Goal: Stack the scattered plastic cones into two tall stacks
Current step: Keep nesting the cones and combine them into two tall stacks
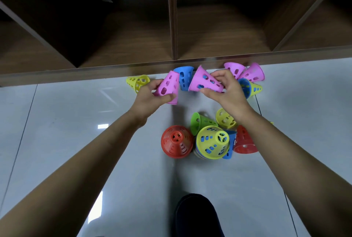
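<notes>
Gripping a pink cone (168, 88) in the left hand (150, 99), the person holds another pink cone (204, 82) in the right hand (226, 90), above the floor (76, 122); two stacks, red-topped (177, 141) and yellow-topped (212, 142), stand nearer.

Your left hand (150, 95) gripping a pink cone (168, 88), your right hand (226, 88) gripping another pink cone (204, 82), scattered cones on grey floor (66, 122)

Dim shelf (133, 27), glare patches on floor (76, 114), wide-angle edge distortion, slight blur
</notes>
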